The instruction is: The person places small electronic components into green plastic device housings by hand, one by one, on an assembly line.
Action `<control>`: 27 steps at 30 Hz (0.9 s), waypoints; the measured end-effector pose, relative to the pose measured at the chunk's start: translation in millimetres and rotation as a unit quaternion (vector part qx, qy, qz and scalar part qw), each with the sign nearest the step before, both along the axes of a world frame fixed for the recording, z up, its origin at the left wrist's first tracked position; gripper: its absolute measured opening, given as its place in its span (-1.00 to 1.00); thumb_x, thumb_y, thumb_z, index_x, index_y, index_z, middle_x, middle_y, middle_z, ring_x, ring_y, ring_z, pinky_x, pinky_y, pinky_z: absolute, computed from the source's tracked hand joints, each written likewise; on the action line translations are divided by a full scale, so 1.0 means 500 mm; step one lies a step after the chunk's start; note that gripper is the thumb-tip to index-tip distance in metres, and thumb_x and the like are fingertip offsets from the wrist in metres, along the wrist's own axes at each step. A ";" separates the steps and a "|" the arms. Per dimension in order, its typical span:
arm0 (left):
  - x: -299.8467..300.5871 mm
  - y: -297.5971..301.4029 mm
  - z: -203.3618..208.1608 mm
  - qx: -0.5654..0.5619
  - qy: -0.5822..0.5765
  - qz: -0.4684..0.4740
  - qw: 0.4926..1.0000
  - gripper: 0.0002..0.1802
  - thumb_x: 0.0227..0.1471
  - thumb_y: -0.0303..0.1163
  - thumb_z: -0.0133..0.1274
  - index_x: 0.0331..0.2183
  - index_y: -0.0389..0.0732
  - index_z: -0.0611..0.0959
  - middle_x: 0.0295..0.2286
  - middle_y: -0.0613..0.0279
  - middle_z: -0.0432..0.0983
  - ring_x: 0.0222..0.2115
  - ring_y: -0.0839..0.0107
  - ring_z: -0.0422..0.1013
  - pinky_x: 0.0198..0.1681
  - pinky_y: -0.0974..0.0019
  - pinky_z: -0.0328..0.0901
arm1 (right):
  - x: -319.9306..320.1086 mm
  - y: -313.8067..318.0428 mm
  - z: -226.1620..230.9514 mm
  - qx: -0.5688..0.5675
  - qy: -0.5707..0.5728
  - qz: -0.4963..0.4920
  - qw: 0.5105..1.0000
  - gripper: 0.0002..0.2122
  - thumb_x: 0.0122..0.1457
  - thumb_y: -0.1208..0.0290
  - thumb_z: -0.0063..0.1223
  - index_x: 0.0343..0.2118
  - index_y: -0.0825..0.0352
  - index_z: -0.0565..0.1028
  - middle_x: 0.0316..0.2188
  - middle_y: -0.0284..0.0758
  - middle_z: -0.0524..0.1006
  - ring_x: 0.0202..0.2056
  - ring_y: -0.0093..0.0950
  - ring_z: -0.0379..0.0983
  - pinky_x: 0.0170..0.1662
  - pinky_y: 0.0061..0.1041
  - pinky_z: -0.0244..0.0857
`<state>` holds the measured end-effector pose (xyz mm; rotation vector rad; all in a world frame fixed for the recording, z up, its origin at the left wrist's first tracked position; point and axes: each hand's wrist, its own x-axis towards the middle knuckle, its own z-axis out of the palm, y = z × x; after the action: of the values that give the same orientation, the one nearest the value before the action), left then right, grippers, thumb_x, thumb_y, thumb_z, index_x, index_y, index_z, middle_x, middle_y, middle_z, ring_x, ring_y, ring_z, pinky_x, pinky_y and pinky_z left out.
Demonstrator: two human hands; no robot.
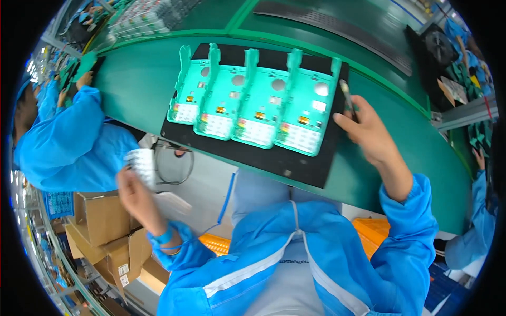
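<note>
Several mint-green plastic housings [256, 100] lie in a slanting row on a black board [232, 152]. Each has a round silver disc, a small amber patch and a white keypad [298, 138] at its near end. In my left hand [138, 197], off the bench to the left, a white keypad sheet [141, 164] with rows of dark marks is gripped; it is slightly blurred. My right hand [369, 129] is closed around a slender pen-like tool [346, 95] with a pale tip, beside the board's right edge.
The board rests on a green bench [132, 79] with a raised green rail behind it. Beyond stand clear-wrapped stacks [153, 18] and a dark perforated strip [337, 29]. A co-worker in blue [68, 142] sits close on my left. Cardboard boxes [105, 221] and orange crates [371, 234] are below.
</note>
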<state>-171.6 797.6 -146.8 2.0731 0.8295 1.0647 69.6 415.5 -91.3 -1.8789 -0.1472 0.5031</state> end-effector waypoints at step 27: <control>0.423 -0.138 0.118 0.140 0.068 -0.632 0.759 -0.96 0.10 -0.52 0.06 -0.38 -0.26 0.52 -0.53 0.02 0.42 -0.49 -0.01 0.39 -0.42 0.03 0.23 | 0.024 0.173 0.104 0.327 -0.016 -0.086 0.941 -0.59 0.47 0.04 -0.36 -0.21 0.34 0.38 -0.31 -0.26 0.45 -0.50 -0.56 0.30 -0.45 -0.62 0.18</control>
<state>40.1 728.6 -88.0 2.2403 -0.7561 0.2363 81.5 501.9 -39.3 -1.2318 -0.1483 0.2557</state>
